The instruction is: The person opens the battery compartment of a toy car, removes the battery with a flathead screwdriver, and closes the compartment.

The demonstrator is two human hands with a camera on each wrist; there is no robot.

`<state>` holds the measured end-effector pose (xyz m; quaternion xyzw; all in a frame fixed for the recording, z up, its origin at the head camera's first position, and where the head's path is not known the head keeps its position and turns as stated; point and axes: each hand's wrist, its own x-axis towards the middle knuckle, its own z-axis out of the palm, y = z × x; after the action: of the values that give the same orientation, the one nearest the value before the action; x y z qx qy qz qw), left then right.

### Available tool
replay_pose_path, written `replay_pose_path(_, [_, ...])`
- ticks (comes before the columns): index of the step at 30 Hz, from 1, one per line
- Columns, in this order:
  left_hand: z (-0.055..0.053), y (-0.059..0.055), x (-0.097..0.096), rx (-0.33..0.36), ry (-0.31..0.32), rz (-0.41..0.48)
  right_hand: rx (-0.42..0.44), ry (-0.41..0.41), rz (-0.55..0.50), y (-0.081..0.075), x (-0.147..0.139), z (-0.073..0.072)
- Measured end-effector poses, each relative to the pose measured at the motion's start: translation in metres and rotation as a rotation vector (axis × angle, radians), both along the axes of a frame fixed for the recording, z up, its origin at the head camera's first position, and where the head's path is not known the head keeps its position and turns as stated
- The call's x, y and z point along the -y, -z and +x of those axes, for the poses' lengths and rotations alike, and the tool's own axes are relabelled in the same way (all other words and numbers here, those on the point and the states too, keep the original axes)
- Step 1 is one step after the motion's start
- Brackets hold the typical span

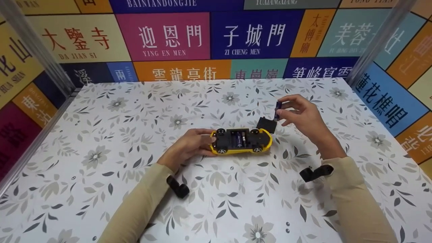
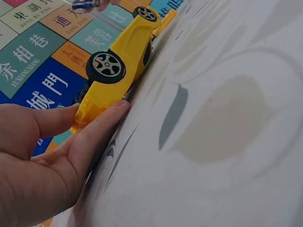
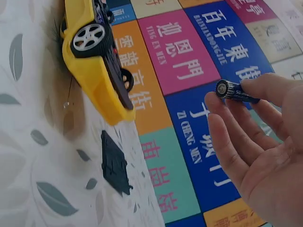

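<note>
A yellow toy car (image 1: 265, 148) lies upside down on the table, its black underside and wheels facing up. In its open battery compartment (image 1: 240, 139) sit dark blue batteries; the head view is too small to count them surely. My left hand (image 1: 194, 143) grips the car's left end, thumb on top and fingers along the side, as the left wrist view (image 2: 52, 156) also shows. Above and right of the car, my right hand (image 1: 302, 113) pinches a dark blue battery (image 3: 232, 91) between thumb and fingers, clear of the table. A black battery cover (image 1: 267, 125) lies just beyond the car's right end.
A white cloth with grey leaves and flowers covers the table (image 1: 135, 189). Upright panels with coloured blocks and lettering (image 1: 165, 37) stand along the back and both sides. Black wrist cameras (image 1: 178, 187) sit at both sleeve cuffs.
</note>
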<state>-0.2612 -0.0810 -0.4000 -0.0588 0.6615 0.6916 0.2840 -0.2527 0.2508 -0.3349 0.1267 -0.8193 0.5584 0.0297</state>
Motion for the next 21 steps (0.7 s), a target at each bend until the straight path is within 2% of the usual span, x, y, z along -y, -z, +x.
replay_pose_path(6, [0.0,0.0,-0.001,-0.002,-0.003,0.003,0.132,0.044,0.069,0.006,-0.016,-0.009])
replay_pose_path(14, [0.003,0.0,0.0,-0.031,0.011,0.025,0.256,0.056,0.074,0.019,-0.031,-0.018])
replay_pose_path(21, [0.002,0.001,0.0,-0.031,0.007,0.02,0.365,0.108,0.147,0.032,-0.04,-0.026])
